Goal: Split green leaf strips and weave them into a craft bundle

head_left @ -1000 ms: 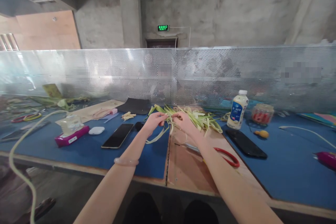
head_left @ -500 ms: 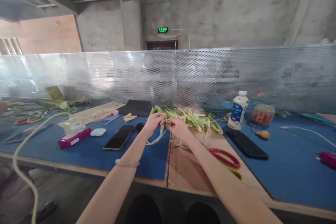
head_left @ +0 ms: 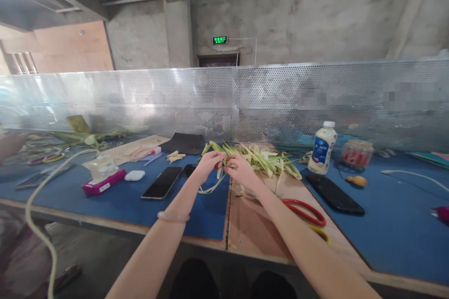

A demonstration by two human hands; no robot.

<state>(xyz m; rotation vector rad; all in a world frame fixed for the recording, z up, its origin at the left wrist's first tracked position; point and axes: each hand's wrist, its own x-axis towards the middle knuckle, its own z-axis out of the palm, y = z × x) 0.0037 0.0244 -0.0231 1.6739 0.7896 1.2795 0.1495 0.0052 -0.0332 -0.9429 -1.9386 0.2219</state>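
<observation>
My left hand (head_left: 209, 165) pinches a thin pale-green leaf strip (head_left: 211, 189), whose loose end curls down below the fingers over the blue table. Close beside it, my right hand (head_left: 241, 171) has its fingers bent in on the same strip; the exact grip is too small to make out. Just behind both hands lies a pile of green and cream leaf strips (head_left: 271, 160), which look like corn husks. Under my right forearm are scissors with one red and one yellow handle (head_left: 310, 216); the forearm covers their blades.
Left of my hands lie a phone (head_left: 162, 182), a white earphone case (head_left: 135, 175) and a magenta tissue pack (head_left: 104, 184). To the right stand a milk bottle (head_left: 322, 148) and a glass jar (head_left: 357, 153), near a black phone (head_left: 336, 195). A perforated metal screen (head_left: 161, 98) runs behind.
The view has shifted slightly, so everything sits a little further right. My right fingers have spread a bit at the strip; both hands stay in nearly the same place.
</observation>
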